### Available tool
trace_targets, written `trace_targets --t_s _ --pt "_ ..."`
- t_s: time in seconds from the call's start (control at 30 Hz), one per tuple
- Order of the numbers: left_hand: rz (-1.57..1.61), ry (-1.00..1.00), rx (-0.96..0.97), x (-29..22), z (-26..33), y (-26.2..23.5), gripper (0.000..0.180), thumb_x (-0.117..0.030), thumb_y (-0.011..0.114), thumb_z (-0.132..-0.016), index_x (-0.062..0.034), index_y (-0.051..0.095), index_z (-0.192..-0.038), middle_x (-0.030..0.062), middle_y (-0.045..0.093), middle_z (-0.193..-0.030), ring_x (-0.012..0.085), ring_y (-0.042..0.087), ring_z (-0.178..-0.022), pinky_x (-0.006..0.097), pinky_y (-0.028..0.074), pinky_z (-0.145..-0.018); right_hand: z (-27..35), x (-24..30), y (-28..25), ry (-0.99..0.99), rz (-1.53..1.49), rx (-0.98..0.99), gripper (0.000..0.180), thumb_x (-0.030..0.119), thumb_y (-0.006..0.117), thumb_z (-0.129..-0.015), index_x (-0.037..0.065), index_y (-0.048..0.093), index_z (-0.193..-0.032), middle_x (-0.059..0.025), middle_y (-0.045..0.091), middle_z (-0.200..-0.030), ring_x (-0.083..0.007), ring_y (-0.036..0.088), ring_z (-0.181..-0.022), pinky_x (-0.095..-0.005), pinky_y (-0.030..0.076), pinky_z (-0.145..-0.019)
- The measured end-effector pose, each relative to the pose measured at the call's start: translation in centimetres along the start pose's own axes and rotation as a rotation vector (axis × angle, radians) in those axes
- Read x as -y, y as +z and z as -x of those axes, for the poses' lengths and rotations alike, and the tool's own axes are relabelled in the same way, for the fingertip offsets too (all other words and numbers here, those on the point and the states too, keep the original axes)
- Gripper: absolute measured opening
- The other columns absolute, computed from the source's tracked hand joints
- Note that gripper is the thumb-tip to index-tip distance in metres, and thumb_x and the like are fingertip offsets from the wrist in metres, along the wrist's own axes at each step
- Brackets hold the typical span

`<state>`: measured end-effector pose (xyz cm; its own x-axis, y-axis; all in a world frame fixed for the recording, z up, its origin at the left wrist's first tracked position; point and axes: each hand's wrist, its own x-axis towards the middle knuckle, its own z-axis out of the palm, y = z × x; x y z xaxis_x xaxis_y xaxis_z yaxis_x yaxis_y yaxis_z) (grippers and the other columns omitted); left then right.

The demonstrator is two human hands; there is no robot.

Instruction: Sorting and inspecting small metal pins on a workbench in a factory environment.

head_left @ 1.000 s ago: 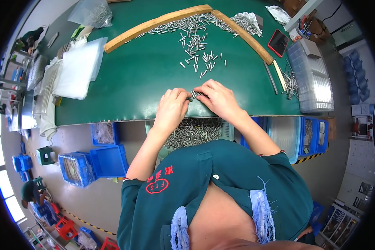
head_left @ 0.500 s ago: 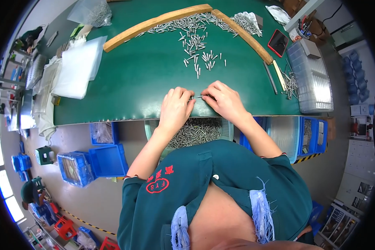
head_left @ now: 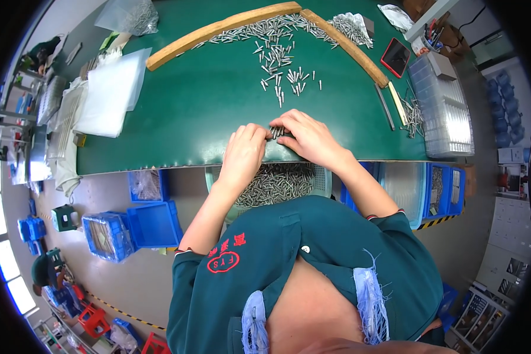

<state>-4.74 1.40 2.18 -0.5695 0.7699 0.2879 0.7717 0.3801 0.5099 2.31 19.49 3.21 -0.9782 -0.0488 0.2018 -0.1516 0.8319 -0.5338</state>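
Near the middle of the frame, the left hand (head_left: 245, 152) and the right hand (head_left: 308, 138) are meeting at the near edge of the green table (head_left: 206, 106). Both are curling their fingers around a small bundle of metal pins (head_left: 275, 132), which is showing between the fingertips just above the table edge; the left seems to be pinching one end and the right cupping the other, though the fingers are hiding most of the bundle, so the exact grip is hard to make out.

Directly below the hands, under the table edge, a pale basket (head_left: 321, 177) is holding a heap of the same pins. Above the hands, toward the top centre, loose pins (head_left: 283, 76) are lying scattered on the green surface, and a longer row of them is lying along the curved wooden strips (head_left: 218, 28) that are arching across the top. At the upper left, clear plastic sheets (head_left: 109, 94) are resting on the table. At the right, a clear plastic tray (head_left: 448, 112) is sitting beside a red-edged phone (head_left: 395, 57). Blue bins (head_left: 130, 227) are standing on the floor at lower left.
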Motion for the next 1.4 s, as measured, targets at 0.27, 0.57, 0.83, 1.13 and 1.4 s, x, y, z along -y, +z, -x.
trace_targets --t_s 0.27,0.57,0.83,1.13,1.4 --pt "0.115 -0.084 -0.022 0.1 -0.5 -0.6 0.021 -0.005 0.063 -0.080 -0.0048 0.061 -0.101 0.0093 0.056 -0.095 0.0275 0.055 -0.091 0.038 0.046 -0.079 0.0 0.0 -0.6 0.006 -0.138 0.030 0.038 0.018 0.070 -0.079 0.010 0.056 -0.114 -0.0053 0.057 -0.101 -0.0216 0.059 -0.095 -0.0340 0.050 -0.079" --pt "-0.041 -0.019 0.013 -0.3 0.0 -0.6 0.018 -0.006 0.062 -0.080 -0.0079 0.063 -0.098 0.0056 0.057 -0.092 0.0250 0.056 -0.089 0.038 0.045 -0.076 0.5 0.1 0.0 -0.027 0.060 0.016 0.032 0.024 0.071 -0.078 0.010 0.063 -0.105 -0.0036 0.056 -0.105 -0.0223 0.056 -0.097 -0.0343 0.049 -0.079" --pt "0.044 -0.045 0.033 -0.3 -0.1 -0.3 0.021 -0.007 0.063 -0.080 -0.0082 0.060 -0.101 0.0053 0.058 -0.091 0.0245 0.057 -0.089 0.038 0.044 -0.076 1.0 -0.1 -1.1 0.012 -0.080 0.030 0.028 0.020 0.069 -0.080 0.008 0.064 -0.104 -0.0047 0.057 -0.104 -0.0238 0.056 -0.100 -0.0350 0.048 -0.082" --pt "-0.029 -0.018 -0.020 -0.9 -0.5 0.0 0.014 -0.014 0.066 -0.081 -0.0110 0.065 -0.095 0.0041 0.057 -0.089 0.0244 0.055 -0.085 0.037 0.045 -0.075 1.0 -0.6 -0.6 0.005 -0.024 0.021 0.024 0.018 0.067 -0.081 0.007 0.065 -0.103 -0.0045 0.058 -0.103 -0.0228 0.059 -0.096 -0.0339 0.049 -0.079" --pt "-0.077 -0.004 -0.065 -0.9 -0.2 0.1 0.011 -0.013 0.066 -0.080 -0.0105 0.065 -0.090 0.0021 0.056 -0.087 0.0223 0.055 -0.084 0.036 0.044 -0.072 0.8 0.0 -0.5 -0.006 0.056 0.014 0.024 0.021 0.067 -0.081 0.011 0.066 -0.103 -0.0023 0.059 -0.103 -0.0209 0.059 -0.095 -0.0334 0.050 -0.077"
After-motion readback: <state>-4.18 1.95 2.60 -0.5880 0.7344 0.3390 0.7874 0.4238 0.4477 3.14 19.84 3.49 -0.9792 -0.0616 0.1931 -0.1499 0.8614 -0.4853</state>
